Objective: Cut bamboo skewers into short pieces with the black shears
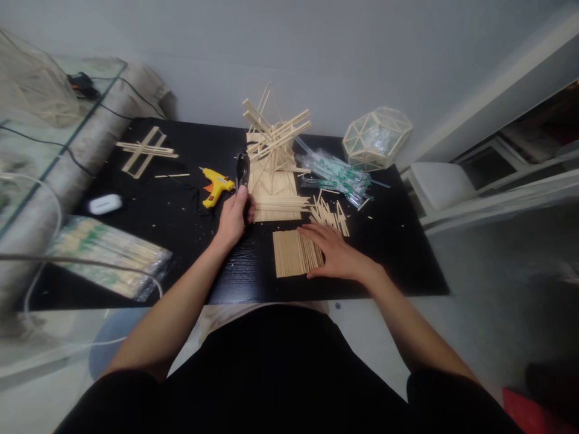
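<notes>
My left hand [233, 218] is closed around a black hand tool [243, 170], whose exact kind is too dark to make out. Over the right end of a flat row of cut wooden sticks [289, 254] lies my right hand [337, 253], its thumb at their near ends and its fingers at their far ends. Just beyond, longer wooden sticks [278, 204] lie across a pale slatted mat [265, 181]. A frame of crossed sticks [275, 135] stands at the back of this mat. Left of the tool is a yellow glue gun [217, 185].
Short stick pieces [332, 217] lie in a loose pile beside plastic-wrapped packs [337, 175]. A geometric stick-framed lantern [377, 138] stands at the back right. On the left are crossed sticks [147, 152], a white case [105, 204] and a bagged stick bundle [111, 256] with a cable across it.
</notes>
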Demonstrator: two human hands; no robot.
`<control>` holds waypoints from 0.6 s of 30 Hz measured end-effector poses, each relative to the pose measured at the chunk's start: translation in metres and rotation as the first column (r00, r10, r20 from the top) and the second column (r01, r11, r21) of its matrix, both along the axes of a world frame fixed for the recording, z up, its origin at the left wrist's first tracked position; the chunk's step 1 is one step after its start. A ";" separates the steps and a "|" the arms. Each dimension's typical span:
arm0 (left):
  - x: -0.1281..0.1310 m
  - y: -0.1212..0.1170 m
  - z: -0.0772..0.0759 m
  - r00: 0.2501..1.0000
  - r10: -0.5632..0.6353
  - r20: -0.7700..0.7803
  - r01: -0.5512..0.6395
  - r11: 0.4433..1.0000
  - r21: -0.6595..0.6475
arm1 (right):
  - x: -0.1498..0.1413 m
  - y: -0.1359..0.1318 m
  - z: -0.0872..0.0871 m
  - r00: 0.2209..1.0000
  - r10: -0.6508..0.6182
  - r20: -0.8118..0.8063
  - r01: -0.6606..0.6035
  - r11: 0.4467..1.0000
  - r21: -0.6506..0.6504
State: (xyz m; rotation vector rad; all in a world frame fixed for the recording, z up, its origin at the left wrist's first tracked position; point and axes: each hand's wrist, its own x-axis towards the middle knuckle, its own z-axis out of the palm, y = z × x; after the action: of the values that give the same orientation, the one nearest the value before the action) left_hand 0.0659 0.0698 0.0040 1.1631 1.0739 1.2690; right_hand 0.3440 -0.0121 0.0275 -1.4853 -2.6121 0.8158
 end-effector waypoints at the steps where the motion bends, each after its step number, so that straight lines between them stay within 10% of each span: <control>1: 0.000 0.000 0.000 1.000 -0.002 -0.001 0.002 1.000 0.002 | 0.000 0.000 -0.001 1.000 0.007 -0.005 -0.007 1.000 0.007; 18: 0.000 0.000 0.002 1.000 -0.005 -0.014 0.005 1.000 0.015 | 0.004 -0.001 0.001 1.000 -0.005 0.004 0.005 1.000 -0.013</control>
State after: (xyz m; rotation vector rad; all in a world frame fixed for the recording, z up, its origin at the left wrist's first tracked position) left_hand 0.0662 0.0693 0.0060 1.1870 1.0731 1.2683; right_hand 0.3481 -0.0134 0.0282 -1.4981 -2.6095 0.8311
